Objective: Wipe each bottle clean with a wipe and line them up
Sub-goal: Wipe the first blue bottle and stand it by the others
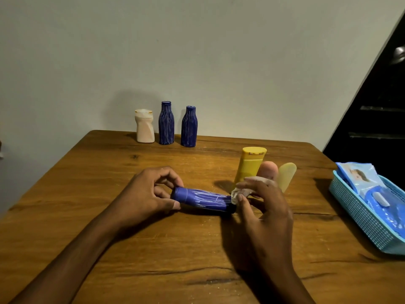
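While the left hand (151,194) pinches the base end of a blue bottle (202,199) between thumb and curled fingers, the bottle lies on its side just over the table (87,216), long axis running left to right. Held so, its streaked wall faces up; the white streaks suggest residue not yet cleared. Right hand (260,207): grip narrow, thumb and fingertips closed on a small crumpled white wipe (238,193), pressed at the bottle's dark cap end. Judged step: wiping this bottle from cap end.

At the far edge, by the wall: one cream bottle (144,127) and two blue ribbed bottles (166,123) (189,127), upright, side by side in a row, likely the finished line. Streaks show on these too.

Just behind the right hand: a yellow bottle (249,165), a pink bottle (268,170) and a pale yellow bottle (287,175), clustered close, probably awaiting their turn; whether they touch, cannot tell.

Right edge: blue basket (355,213) holding a wipes pack (359,176), kept within reach of the wiping hand.
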